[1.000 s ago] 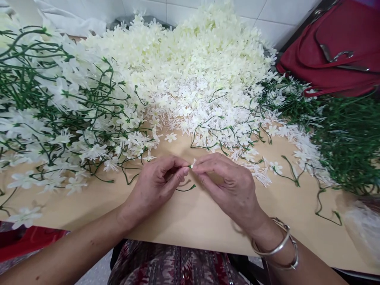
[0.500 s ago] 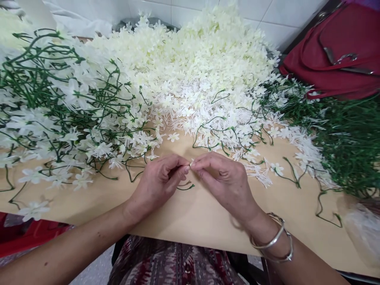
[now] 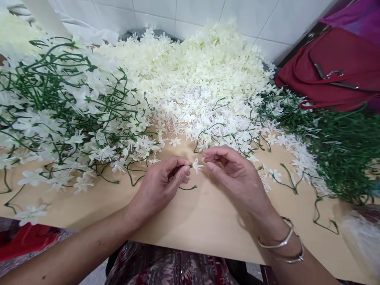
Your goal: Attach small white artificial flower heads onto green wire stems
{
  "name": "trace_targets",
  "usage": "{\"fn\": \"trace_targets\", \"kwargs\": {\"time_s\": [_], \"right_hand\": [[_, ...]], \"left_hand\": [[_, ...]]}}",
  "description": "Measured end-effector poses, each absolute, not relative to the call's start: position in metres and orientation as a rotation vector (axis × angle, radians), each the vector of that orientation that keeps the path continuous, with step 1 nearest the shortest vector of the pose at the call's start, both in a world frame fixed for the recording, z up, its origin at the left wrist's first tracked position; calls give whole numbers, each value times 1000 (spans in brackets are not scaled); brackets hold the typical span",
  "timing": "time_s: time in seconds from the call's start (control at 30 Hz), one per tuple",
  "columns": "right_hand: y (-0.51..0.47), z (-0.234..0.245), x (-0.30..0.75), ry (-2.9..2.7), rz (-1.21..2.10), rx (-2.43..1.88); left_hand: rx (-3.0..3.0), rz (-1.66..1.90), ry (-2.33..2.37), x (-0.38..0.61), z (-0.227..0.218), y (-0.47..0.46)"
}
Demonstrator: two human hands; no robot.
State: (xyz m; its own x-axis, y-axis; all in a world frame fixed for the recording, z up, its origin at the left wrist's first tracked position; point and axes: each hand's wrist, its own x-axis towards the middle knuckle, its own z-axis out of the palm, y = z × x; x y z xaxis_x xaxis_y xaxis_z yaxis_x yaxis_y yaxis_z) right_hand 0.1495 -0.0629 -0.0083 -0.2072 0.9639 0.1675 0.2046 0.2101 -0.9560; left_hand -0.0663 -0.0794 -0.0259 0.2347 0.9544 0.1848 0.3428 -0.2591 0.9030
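Left hand [image 3: 162,180]: thumb and forefinger pinched together on the short green base of a small white star-shaped artificial flower [image 3: 196,165], held just above the table, petals pointing toward the other hand. Right hand [image 3: 237,178]: thumb and forefinger parted, nothing visible between them, right beside the thin white stamen tips; contact with these, can't tell. Hands apart from each other.

Thin curved dark-green plastic stem [image 3: 190,188] shows below the left fingers; probably the same piece, join hidden.

Handling, judged: almost weightless. Petals look thin and soft, would crease or pull loose if squeezed; stamens fine, easily bent. Stem probably springy, fairly stiff, maybe slick. Best hold: green base right behind petals, light pinch; keep off petal edges.

Around: pale wood-toned table [image 3: 202,237]; one loose white five-petalled flower [image 3: 175,141] beyond the hands. Left, tangled heap of white flowers on green stems [image 3: 68,107]. Ahead, big mound of loose cream-white blossoms [image 3: 190,63]. Right, pile of bare dark-green plastic stems [image 3: 347,150], red bag with metal clasp [image 3: 338,75] behind.
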Motion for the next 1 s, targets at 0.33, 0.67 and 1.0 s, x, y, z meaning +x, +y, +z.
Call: {"fn": "trace_targets", "kwargs": {"time_s": [0.33,0.67,1.0], "right_hand": [[-64,-6,146,-1611,1217,-1143],[-59,0,155,-1721,1308,-1199],[-63,-5,151,-1857,1200,-1183]], "left_hand": [[1995,954,1183,-65,-20,-78],[2081,965,1122,-64,-20,-78],[2151,891,1174,-67,-24,-80]]}}
